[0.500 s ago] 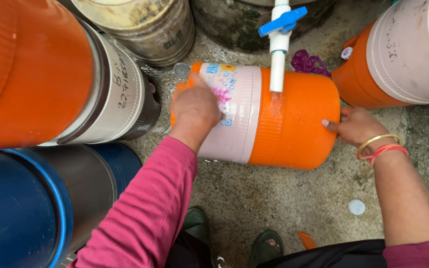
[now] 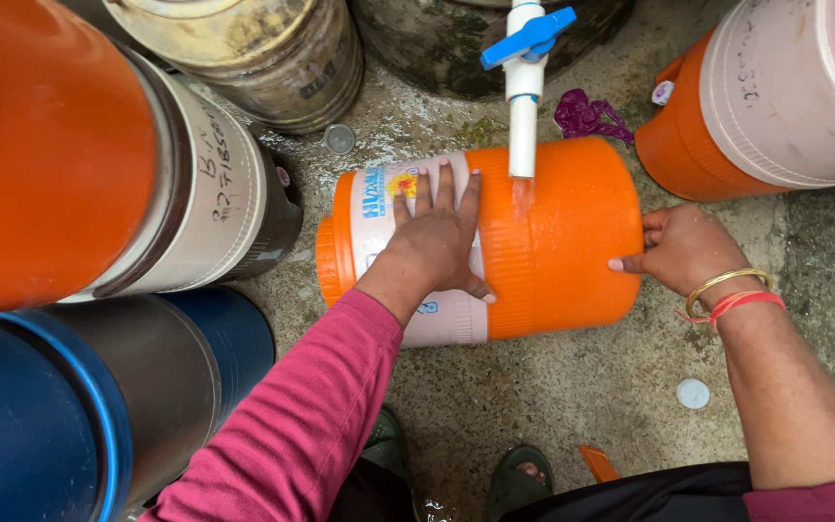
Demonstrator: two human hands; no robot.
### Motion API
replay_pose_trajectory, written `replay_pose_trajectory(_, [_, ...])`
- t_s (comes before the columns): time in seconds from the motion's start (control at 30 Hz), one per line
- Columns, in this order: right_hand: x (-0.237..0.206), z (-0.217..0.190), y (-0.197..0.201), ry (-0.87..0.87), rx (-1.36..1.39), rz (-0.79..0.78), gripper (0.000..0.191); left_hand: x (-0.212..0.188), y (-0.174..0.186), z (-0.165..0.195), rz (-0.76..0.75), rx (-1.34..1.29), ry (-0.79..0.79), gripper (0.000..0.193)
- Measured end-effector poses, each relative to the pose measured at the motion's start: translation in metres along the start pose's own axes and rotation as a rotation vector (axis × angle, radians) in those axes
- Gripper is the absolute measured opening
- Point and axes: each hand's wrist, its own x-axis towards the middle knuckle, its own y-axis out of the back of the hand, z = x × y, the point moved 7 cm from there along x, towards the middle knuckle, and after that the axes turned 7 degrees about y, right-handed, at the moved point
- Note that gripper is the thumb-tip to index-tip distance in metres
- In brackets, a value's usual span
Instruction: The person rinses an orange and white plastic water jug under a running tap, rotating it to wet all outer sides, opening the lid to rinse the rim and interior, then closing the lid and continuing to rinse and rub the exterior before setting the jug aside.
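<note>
As the orange cooler jug point(image 2: 543, 242) lies sideways under the tap point(image 2: 524, 87), wet ribbed plastic looks slippery, rigid, prob. light; left hand point(image 2: 437, 242) open flat on top, right hand point(image 2: 683, 249) loosely curled against base end.

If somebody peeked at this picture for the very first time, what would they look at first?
Probably the big orange jug lying on its side in the middle of the wet concrete floor, with water running onto it from a white pipe with a blue tap handle. The left hand lies flat on the jug's pale label, and the right hand, with bangles at the wrist, touches its right end. More big drums crowd the left side.
</note>
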Motion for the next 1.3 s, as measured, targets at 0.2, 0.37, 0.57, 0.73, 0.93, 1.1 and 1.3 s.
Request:
replay_pose_trajectory(0.2, [-0.001,-0.023,-0.011,0.093,0.198,0.013,0.055,0.0,-0.001,0.011,-0.037,0.05,-0.001,0.157])
replay_pose_trajectory(0.37, [0.001,-0.058,-0.032,0.224,0.025,-0.044,0.045,-0.005,0.003,-0.01,-0.062,0.206,0.164,0.157])
replay_pose_trajectory(0.57, [-0.007,-0.08,-0.035,0.167,-0.233,-0.035,0.035,0.0,0.004,-0.009,0.053,0.228,0.112,0.154])
replay_pose_trajectory(0.73, [0.002,-0.072,-0.042,0.034,-0.066,-0.015,0.042,0.002,-0.006,-0.005,0.026,0.162,0.07,0.163])
replay_pose_trajectory(0.93, [0.002,-0.106,-0.069,0.396,-0.15,0.32,0.078,-0.005,-0.028,0.013,0.029,0.186,0.122,0.157])
replay_pose_trajectory(1.1, [-0.012,-0.142,-0.091,0.509,-0.376,0.252,0.053,-0.011,-0.055,0.019,0.014,0.311,0.111,0.143])
replay_pose_trajectory(1.3, [0.006,-0.121,-0.064,0.386,-0.375,0.173,0.05,-0.015,-0.056,0.026,0.268,0.31,0.118,0.119])
